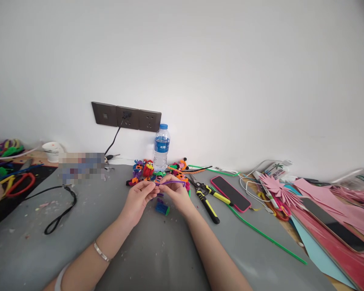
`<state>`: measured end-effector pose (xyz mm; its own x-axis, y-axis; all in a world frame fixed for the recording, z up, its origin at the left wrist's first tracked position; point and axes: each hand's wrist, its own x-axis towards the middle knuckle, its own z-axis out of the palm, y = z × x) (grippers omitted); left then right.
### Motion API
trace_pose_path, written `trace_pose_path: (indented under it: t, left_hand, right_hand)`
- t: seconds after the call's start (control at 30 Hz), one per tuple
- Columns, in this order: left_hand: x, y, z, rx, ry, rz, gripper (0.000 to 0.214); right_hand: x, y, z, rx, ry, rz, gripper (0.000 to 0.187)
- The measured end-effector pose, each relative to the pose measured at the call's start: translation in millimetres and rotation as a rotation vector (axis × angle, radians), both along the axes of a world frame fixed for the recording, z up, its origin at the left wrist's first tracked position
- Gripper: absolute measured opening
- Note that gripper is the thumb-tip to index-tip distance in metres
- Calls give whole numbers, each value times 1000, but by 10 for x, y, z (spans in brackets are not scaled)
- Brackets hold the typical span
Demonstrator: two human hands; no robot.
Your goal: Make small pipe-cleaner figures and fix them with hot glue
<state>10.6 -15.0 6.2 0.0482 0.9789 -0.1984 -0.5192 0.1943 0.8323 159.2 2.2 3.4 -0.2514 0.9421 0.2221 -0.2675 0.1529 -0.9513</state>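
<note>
My left hand (138,199) and my right hand (175,190) meet over the grey mat (79,242). Both pinch a purple pipe cleaner (173,182) that bends between the fingertips and sticks out to the right. A small blue object (162,208) lies on the mat just below the hands. Behind them stand several small colourful pipe-cleaner figures (145,169). My left wrist wears a silver bracelet (101,252).
A water bottle (161,147) stands by the wall under a socket strip (126,117). Yellow-handled pliers (206,198), a pink-cased phone (230,193) and a long green pipe cleaner (267,236) lie right. Pink paper (327,194) and a second phone (333,224) are far right. A black cord (62,212) lies left.
</note>
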Motion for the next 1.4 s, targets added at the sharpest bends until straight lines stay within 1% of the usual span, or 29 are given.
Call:
trace_pose_path:
  t: [0.1,0.17,0.27,0.33,0.47,0.57,0.73,0.87,0.97,1.03,1.13,1.23,1.33,1.4]
  left_hand:
    - [-2,-10,-5,14,48,-75,28]
    - [-15,-8,-17,64,117,-83,27]
    - [-39,-1,-23,179,280,-56,28]
    - [-51,-4,-13,278,409,-24,25]
    - [-60,-33,16,440,597,86,16]
    - [-65,-46,19,517,685,138,14]
    - [-76,-35,-9,596,750,165,12]
    - [-86,-25,-31,594,740,162,11]
    - [-81,-15,-27,545,679,135,12]
    - [-70,-4,-15,457,589,78,17]
    - [-45,9,7,275,437,-41,27]
    - [-19,7,30,161,358,-122,32]
    - [-19,9,42,149,368,-143,32]
    - [-51,29,34,189,443,-133,30]
  right_hand:
    - [36,17,4,12,-31,-36,19]
    - [59,26,8,1,-45,-25,21]
    - [79,30,20,-26,-50,5,24]
    - [82,24,38,-37,-49,10,25]
    - [77,1,82,-40,-75,15,27]
    - [72,-8,98,-42,-77,33,28]
    - [72,-14,101,-53,-71,52,27]
    - [67,-13,102,-67,-59,53,28]
    - [65,-6,93,-72,-51,36,28]
    - [63,-2,88,-64,-47,22,27]
    - [60,-1,86,-34,-46,21,25]
    - [59,-1,81,-20,-72,10,24]
    - [68,8,64,-41,-106,-28,25]
    - [81,23,48,-57,-99,-45,25]
